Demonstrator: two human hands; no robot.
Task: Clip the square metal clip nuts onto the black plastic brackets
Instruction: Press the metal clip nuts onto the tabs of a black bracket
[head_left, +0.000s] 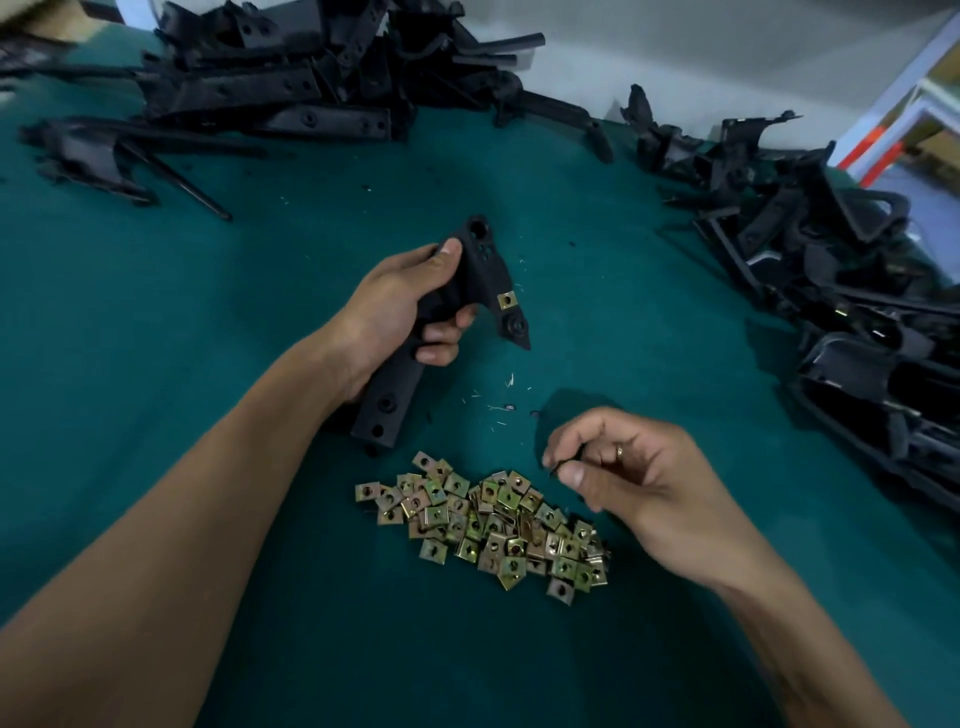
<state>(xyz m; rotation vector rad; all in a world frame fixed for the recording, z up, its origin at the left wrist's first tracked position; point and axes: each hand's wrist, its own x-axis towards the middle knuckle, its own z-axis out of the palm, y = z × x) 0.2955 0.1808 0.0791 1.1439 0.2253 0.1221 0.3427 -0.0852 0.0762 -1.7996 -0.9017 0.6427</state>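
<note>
My left hand (400, 306) grips a black plastic bracket (483, 270) around its middle, lifted over the green table. One square metal clip nut (506, 300) sits clipped on the bracket's right arm. My right hand (618, 467) hovers just above a pile of loose brass-coloured clip nuts (493, 525). Its thumb and forefinger pinch a small dark sliver (563, 464); what that sliver is I cannot tell. A ring shows on one finger of that hand.
A heap of black brackets (270, 88) lies along the far left of the green table (156, 312). Another heap of brackets (841, 291) fills the right side. Small shavings (498, 400) lie between my hands.
</note>
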